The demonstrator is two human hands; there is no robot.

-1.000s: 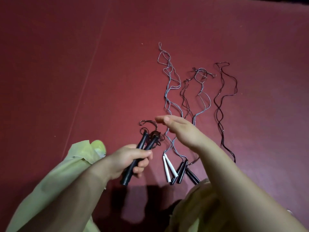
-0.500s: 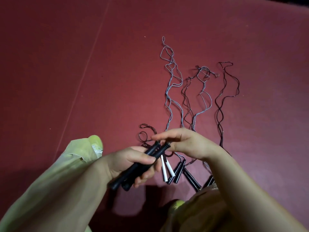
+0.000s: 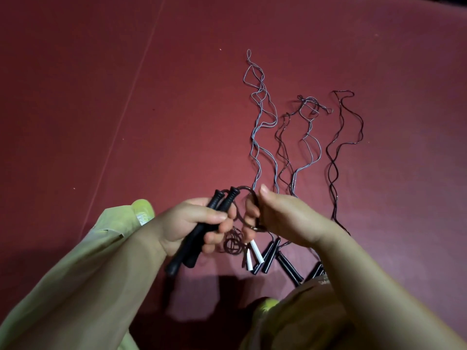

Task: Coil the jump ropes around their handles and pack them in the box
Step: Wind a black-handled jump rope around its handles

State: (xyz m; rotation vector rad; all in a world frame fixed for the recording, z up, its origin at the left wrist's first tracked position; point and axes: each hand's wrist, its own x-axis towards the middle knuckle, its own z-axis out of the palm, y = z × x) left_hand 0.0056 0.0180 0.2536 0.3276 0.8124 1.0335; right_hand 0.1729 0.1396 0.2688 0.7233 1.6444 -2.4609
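Your left hand (image 3: pixel 194 223) is clamped around a pair of black handles (image 3: pixel 202 231), held side by side and tilted so their cord ends point up and away from you. That probably keeps both handles together as one core for the winding. Your right hand (image 3: pixel 285 218) sits just right of those cord ends, fingers closed on a loop of the dark cord (image 3: pixel 249 210), which arcs from the handle tops round to your fingertips. A small tangle of the same cord (image 3: pixel 232 242) hangs just below your left fingers, so this rope looks only partly wound.

The other jump ropes lie on the red floor (image 3: pixel 126 97) beyond and below your hands: a white-handled pair (image 3: pixel 252 253) and black-handled pairs (image 3: pixel 269 253) close under your right wrist, with their grey cords (image 3: pixel 260 137) and a black cord (image 3: pixel 336 157) trailing away from you. No box is in view.
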